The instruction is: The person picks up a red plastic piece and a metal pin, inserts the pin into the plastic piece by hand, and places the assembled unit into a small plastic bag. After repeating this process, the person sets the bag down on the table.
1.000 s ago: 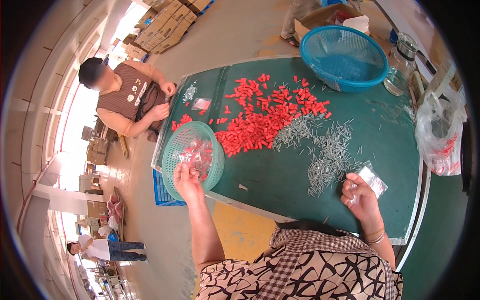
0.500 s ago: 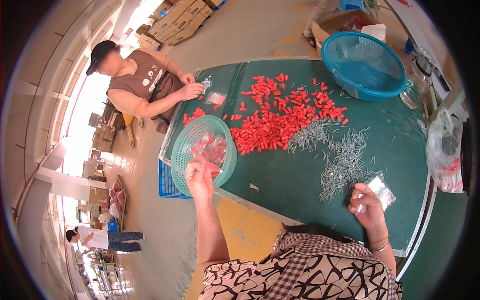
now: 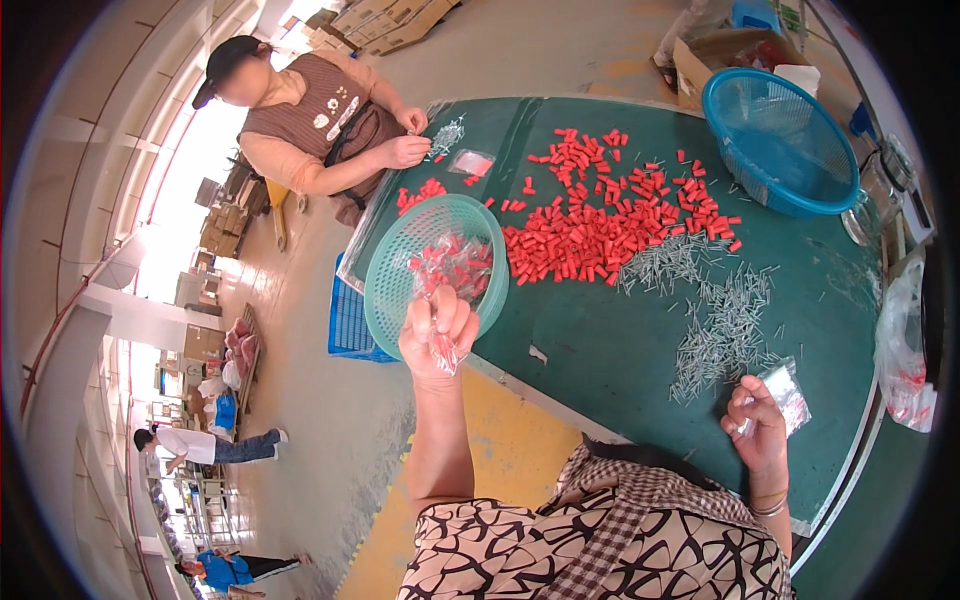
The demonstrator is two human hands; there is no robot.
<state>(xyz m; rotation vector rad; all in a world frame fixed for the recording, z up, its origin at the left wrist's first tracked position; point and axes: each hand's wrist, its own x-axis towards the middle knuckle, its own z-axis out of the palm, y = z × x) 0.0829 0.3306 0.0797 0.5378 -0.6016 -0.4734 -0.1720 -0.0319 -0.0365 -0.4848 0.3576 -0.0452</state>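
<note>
My left hand [image 3: 436, 322] is closed round a small clear plastic bag [image 3: 446, 356] with something red inside, at the near rim of the green basket [image 3: 380, 290]. In that basket lie several filled clear bags [image 3: 455, 262] with red pieces. My right hand [image 3: 757, 428] is closed on flat clear plastic bags [image 3: 786, 396] that stick out past its fingers, just over the near right of the table. Beside it spreads a heap of grey screws [image 3: 715, 325]. Farther off is a large heap of red plastic wall plugs [image 3: 570, 240].
The green table [image 3: 610, 365] carries a blue basket [image 3: 735, 165] at the far right, near a glass jug [image 3: 868, 205]. A plastic bag [image 3: 900, 350] hangs by the right edge. Across the left end, a co-worker [image 3: 320, 120] handles small screws [image 3: 446, 138]. A blue crate [image 3: 352, 320] stands below.
My left hand has turned and curled more tightly round its small bag at the basket. My right hand stays with its bags. The whole view has shifted a little.
</note>
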